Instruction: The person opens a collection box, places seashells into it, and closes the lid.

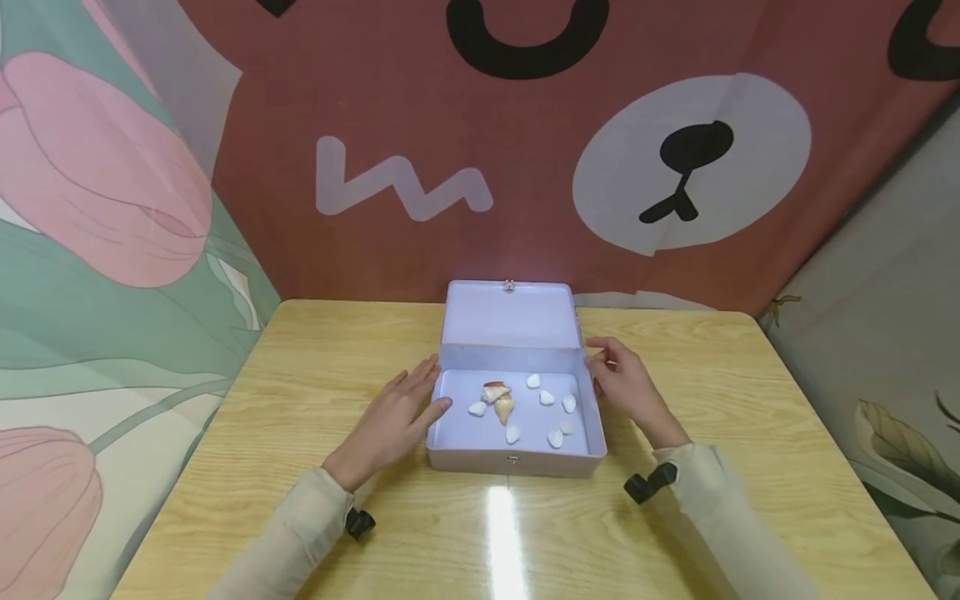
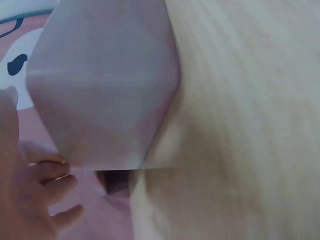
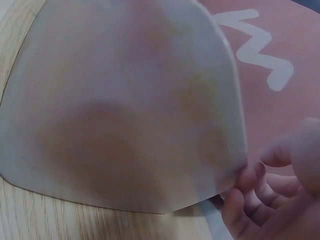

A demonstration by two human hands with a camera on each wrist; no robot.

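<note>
An open metal tin box (image 1: 517, 463) stands on the table, its hinged lid (image 1: 512, 315) tipped back. Inside lie several small white shells (image 1: 547, 398) and, toward the left, a few brownish conch-like shells (image 1: 504, 407). My left hand (image 1: 390, 421) is at the box's left side with fingers extended; its thumb reaches over the left rim. In the left wrist view, fingertips (image 2: 62, 187) are near the box's far corner. My right hand (image 1: 626, 383) is by the right rear corner, fingers loosely bent. The right wrist view shows its fingertips (image 3: 247, 177) touching the box's outside.
The wooden table (image 1: 337, 350) extends around the box on both sides. A brown printed cloth (image 1: 390, 83) hangs behind it, with other patterned cloths at the left (image 1: 112, 333) and right (image 1: 885, 317). Each wrist carries a small black camera.
</note>
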